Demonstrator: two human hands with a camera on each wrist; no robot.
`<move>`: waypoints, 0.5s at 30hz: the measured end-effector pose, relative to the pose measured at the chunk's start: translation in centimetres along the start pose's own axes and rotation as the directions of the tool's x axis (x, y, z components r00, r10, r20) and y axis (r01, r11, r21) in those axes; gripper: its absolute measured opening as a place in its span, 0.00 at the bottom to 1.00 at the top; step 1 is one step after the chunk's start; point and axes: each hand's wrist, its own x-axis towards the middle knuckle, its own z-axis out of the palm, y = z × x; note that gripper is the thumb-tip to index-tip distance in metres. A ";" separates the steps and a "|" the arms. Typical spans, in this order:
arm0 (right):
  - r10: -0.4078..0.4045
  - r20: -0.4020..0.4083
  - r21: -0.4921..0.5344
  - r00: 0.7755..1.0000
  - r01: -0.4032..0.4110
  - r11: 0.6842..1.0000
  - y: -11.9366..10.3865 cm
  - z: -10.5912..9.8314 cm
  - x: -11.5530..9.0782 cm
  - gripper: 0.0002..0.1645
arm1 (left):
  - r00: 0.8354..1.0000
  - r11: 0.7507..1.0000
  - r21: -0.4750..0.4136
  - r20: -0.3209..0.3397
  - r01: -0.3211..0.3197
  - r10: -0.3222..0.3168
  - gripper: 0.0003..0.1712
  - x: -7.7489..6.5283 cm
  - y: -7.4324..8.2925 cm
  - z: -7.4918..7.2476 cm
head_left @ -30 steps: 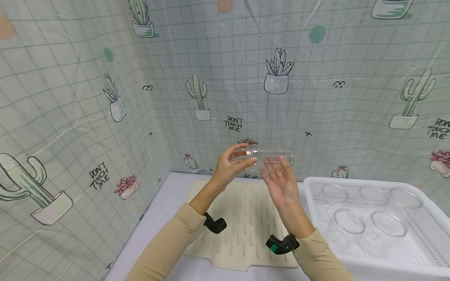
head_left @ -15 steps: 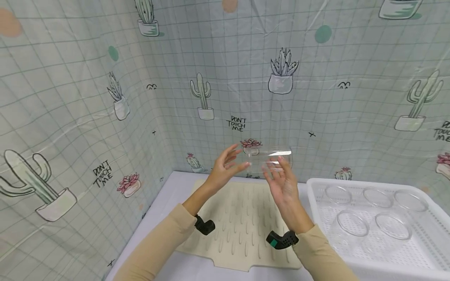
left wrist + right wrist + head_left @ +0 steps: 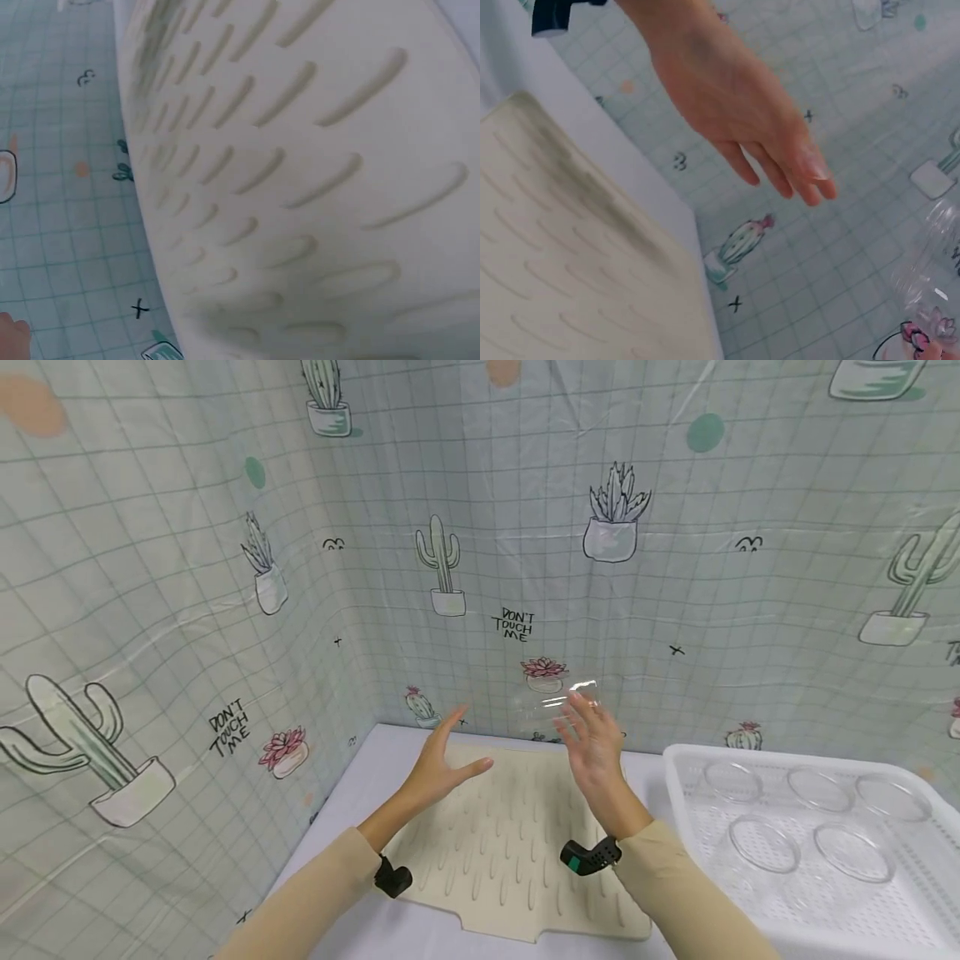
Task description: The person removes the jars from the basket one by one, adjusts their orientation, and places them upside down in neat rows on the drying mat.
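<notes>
So I've got one clear glass [image 3: 555, 702] up in the air in my right hand [image 3: 596, 752], roughly on its side and tipped a bit, sticking out to the left of my fingers. Thumb and fingers are curved round its right end, though I can't tell how tight the squeeze is, or which end is open. My left hand [image 3: 431, 772] has nothing in it, thumb and fingers spread wide, well apart from the glass. Below both hands there's a beige ridged mat [image 3: 517, 852], and out to the right of my right hand a white basket [image 3: 667, 802] with five more glasses [image 3: 852, 852] in it.

Tips for doing this bit well, imo: it's a one-hand hold at one end, so I'd get the fingers further along the side before tilting it any more, smooth walls probably slip easily. It nearly vanishes against the patterned curtain [image 3: 517, 510], so go by the shiny streaks. If it needs turning, I'd bring the left hand under the free end first, and not swing right, or it'll probably clink the others
</notes>
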 end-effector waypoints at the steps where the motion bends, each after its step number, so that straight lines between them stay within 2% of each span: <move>1: 0.000 -0.005 -0.014 1.000 0.000 1.000 0.3 0.0 0.2 0.21 | 1.000 1.000 0.022 0.002 -0.002 0.002 0.52 -0.3 -0.4 0.0; 3: 0.000 -0.014 -0.042 1.000 0.000 0.999 0.9 0.0 0.6 0.19 | 1.000 0.997 0.074 0.006 -0.013 0.012 0.54 -0.8 -1.2 -0.1; 8: -0.003 0.007 -0.126 1.000 0.004 0.992 2.2 -0.2 1.2 0.31 | 1.000 0.980 0.200 0.021 0.007 -0.011 0.58 -2.0 -2.2 -0.1; 13: 0.007 0.015 -0.209 1.000 -0.004 0.978 3.5 -0.6 1.9 0.27 | 1.000 0.965 0.260 0.010 0.024 -0.027 0.61 -3.3 -3.5 -0.1; 15: 0.018 0.022 -0.237 1.000 -0.012 0.971 4.1 -0.8 2.0 0.31 | 0.999 0.958 0.282 0.008 0.044 -0.048 0.62 -3.9 -4.1 0.1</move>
